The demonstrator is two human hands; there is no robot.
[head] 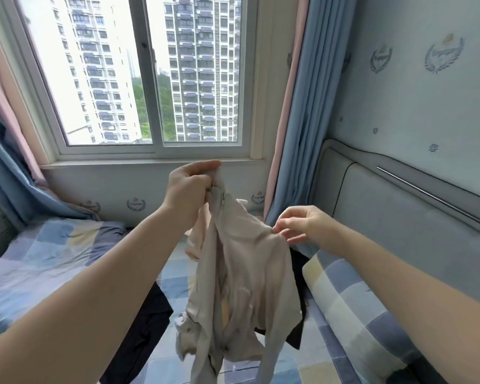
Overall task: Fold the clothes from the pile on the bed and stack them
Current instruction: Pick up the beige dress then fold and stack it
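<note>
A beige shirt (pixel 238 273) hangs crumpled in the air above the bed (pixel 53 259). My left hand (pixel 190 187) grips its top edge in a fist, raised near the window sill. My right hand (pixel 302 224) pinches the cloth at its right shoulder between thumb and fingertips, a little lower. Dark garments lie on the checked sheet below: one (pixel 147 322) under my left forearm, another (pixel 298 273) behind the shirt. The shirt's lower part dangles in loose folds and hides part of the bed.
A checked pillow (pixel 352 309) lies at the right against the padded headboard (pixel 399 212). Blue and pink curtains (pixel 297 134) frame the window (pixel 150 79). A crumpled checked duvet (pixel 25 273) covers the bed's left side.
</note>
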